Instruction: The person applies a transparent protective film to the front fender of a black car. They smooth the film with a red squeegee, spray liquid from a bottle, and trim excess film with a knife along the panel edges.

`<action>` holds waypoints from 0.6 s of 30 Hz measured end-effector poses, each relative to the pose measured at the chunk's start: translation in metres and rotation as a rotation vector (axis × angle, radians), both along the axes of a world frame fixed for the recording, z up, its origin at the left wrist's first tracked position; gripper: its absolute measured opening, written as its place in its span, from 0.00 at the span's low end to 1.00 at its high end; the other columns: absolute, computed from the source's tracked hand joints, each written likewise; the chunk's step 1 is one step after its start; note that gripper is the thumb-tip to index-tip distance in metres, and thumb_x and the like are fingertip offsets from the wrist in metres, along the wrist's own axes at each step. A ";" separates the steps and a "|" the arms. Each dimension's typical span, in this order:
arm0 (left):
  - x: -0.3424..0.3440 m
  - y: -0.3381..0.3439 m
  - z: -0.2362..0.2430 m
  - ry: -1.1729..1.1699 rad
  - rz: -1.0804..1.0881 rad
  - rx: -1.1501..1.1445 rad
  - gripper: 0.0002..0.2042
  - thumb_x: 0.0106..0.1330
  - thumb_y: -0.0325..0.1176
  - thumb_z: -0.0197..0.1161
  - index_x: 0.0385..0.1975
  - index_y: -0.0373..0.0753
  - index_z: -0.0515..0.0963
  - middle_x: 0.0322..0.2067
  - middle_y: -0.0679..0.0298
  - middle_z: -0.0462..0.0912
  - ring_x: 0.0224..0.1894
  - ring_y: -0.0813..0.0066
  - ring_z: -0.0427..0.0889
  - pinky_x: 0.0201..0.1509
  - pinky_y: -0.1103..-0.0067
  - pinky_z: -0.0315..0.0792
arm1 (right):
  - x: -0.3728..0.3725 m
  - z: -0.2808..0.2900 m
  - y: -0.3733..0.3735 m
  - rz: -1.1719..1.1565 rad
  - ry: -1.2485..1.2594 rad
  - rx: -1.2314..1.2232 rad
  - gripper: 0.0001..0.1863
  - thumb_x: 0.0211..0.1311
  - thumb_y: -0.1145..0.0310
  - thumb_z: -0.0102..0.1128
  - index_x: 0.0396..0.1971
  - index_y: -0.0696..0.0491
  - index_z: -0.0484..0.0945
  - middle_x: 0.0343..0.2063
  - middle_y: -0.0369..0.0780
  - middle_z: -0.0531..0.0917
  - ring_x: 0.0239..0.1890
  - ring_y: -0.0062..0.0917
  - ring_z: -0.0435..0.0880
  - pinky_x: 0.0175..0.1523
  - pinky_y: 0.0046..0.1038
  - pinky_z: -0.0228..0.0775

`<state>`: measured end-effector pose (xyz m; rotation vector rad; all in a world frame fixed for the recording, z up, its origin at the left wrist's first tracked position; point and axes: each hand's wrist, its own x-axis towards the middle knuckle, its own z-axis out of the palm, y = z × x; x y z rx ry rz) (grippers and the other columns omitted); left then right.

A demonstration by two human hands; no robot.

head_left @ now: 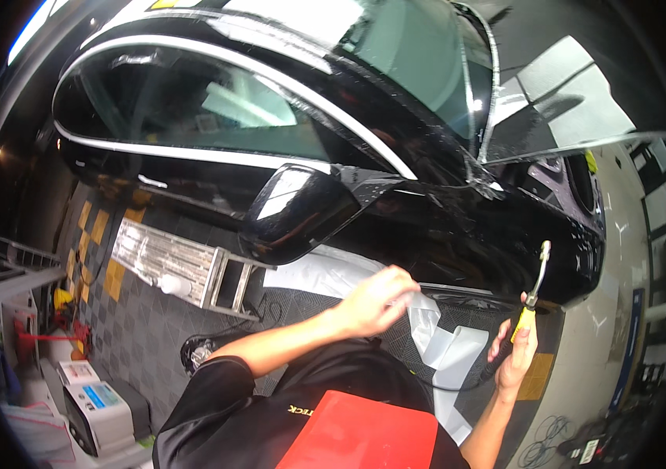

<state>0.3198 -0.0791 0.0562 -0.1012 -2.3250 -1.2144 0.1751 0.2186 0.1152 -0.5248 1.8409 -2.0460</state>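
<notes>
My right hand (514,352), at the right, is closed around the yellow handle of a wand-like tool (526,319) with a thin bent metal tube and a pale tip. The tube points up beside the black car's front side, and a dark hose trails from below the grip. My left hand (380,301) is raised in front of the car door, fingers curled and pressed together. Whatever it pinches, if anything, is hidden. Right by its fingertips, a long whitish film strip (458,352) runs down in folds. The black car (442,242) has wet-looking clear film along its windshield pillar.
The black side mirror (301,211) juts out near my left forearm. Left of it, a metal step platform (168,262) stands on the tiled floor (161,336). A white-and-grey machine (102,410) sits lower left. Coiled cable (548,442) lies lower right. A red panel (360,434) covers my front.
</notes>
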 end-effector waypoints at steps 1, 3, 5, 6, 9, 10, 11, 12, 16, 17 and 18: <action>-0.001 -0.019 0.005 0.014 0.075 0.030 0.12 0.69 0.23 0.67 0.52 0.35 0.83 0.47 0.54 0.83 0.51 0.52 0.86 0.56 0.64 0.82 | -0.002 -0.004 0.006 0.044 -0.039 0.052 0.41 0.86 0.42 0.53 0.85 0.53 0.59 0.32 0.35 0.76 0.20 0.14 0.74 0.23 0.19 0.69; 0.000 -0.052 0.015 0.063 0.241 -0.018 0.11 0.69 0.22 0.68 0.50 0.36 0.84 0.47 0.55 0.84 0.50 0.54 0.87 0.53 0.65 0.83 | -0.004 -0.012 0.011 0.152 -0.116 0.156 0.43 0.85 0.44 0.56 0.86 0.53 0.56 0.35 0.36 0.77 0.24 0.15 0.75 0.24 0.19 0.71; 0.010 -0.076 0.026 0.055 0.352 -0.005 0.13 0.69 0.21 0.68 0.51 0.36 0.86 0.49 0.53 0.85 0.52 0.55 0.87 0.57 0.66 0.82 | -0.007 -0.017 0.009 0.255 -0.153 0.185 0.45 0.83 0.45 0.60 0.87 0.53 0.54 0.36 0.36 0.77 0.26 0.15 0.75 0.25 0.18 0.72; 0.011 -0.084 0.029 0.096 0.381 0.016 0.13 0.68 0.21 0.68 0.51 0.36 0.87 0.50 0.53 0.86 0.52 0.56 0.88 0.58 0.67 0.82 | -0.010 -0.018 0.006 0.299 -0.159 0.179 0.46 0.83 0.45 0.61 0.87 0.53 0.53 0.37 0.36 0.77 0.28 0.15 0.76 0.26 0.18 0.72; 0.002 -0.096 0.032 -0.018 0.452 -0.017 0.13 0.68 0.21 0.68 0.52 0.36 0.86 0.50 0.53 0.86 0.54 0.56 0.87 0.59 0.67 0.81 | -0.021 -0.017 -0.010 0.333 -0.238 0.264 0.47 0.81 0.49 0.64 0.87 0.54 0.51 0.35 0.35 0.77 0.28 0.14 0.75 0.27 0.18 0.72; -0.008 -0.098 0.030 -0.036 0.469 -0.144 0.14 0.70 0.23 0.69 0.55 0.36 0.85 0.49 0.54 0.85 0.54 0.58 0.88 0.60 0.69 0.82 | -0.026 -0.015 -0.016 0.395 -0.247 0.323 0.46 0.82 0.51 0.65 0.87 0.55 0.53 0.34 0.33 0.77 0.27 0.14 0.74 0.27 0.19 0.72; -0.019 -0.100 0.027 -0.068 0.428 -0.019 0.14 0.71 0.24 0.68 0.56 0.36 0.84 0.50 0.55 0.86 0.54 0.60 0.88 0.60 0.69 0.82 | -0.030 -0.013 -0.020 0.500 -0.214 0.387 0.42 0.82 0.56 0.64 0.85 0.57 0.58 0.35 0.34 0.78 0.27 0.11 0.74 0.26 0.18 0.69; -0.032 -0.100 0.024 -0.101 0.390 0.104 0.15 0.73 0.25 0.68 0.58 0.36 0.84 0.51 0.55 0.86 0.54 0.62 0.88 0.61 0.70 0.82 | -0.035 -0.012 -0.025 0.599 -0.213 0.462 0.39 0.81 0.59 0.64 0.83 0.58 0.61 0.39 0.36 0.81 0.31 0.13 0.78 0.32 0.19 0.74; -0.095 -0.111 0.014 -0.159 0.196 0.959 0.15 0.82 0.31 0.64 0.63 0.32 0.81 0.53 0.55 0.88 0.54 0.69 0.89 0.60 0.73 0.84 | -0.057 -0.014 -0.037 0.737 0.034 0.492 0.36 0.75 0.67 0.65 0.80 0.60 0.68 0.47 0.41 0.84 0.44 0.22 0.79 0.51 0.26 0.70; -0.108 -0.115 0.017 -0.130 0.170 1.158 0.16 0.83 0.32 0.64 0.63 0.31 0.81 0.52 0.54 0.88 0.53 0.68 0.90 0.60 0.72 0.85 | -0.066 -0.016 -0.040 0.717 0.167 0.439 0.36 0.76 0.67 0.65 0.80 0.60 0.67 0.42 0.39 0.84 0.37 0.19 0.78 0.44 0.24 0.70; -0.121 -0.118 0.021 -0.078 0.205 1.142 0.17 0.83 0.34 0.64 0.62 0.29 0.81 0.51 0.52 0.89 0.51 0.66 0.91 0.59 0.72 0.87 | -0.072 -0.014 -0.037 0.694 0.281 0.474 0.36 0.76 0.66 0.64 0.80 0.60 0.66 0.36 0.36 0.84 0.31 0.15 0.76 0.38 0.22 0.70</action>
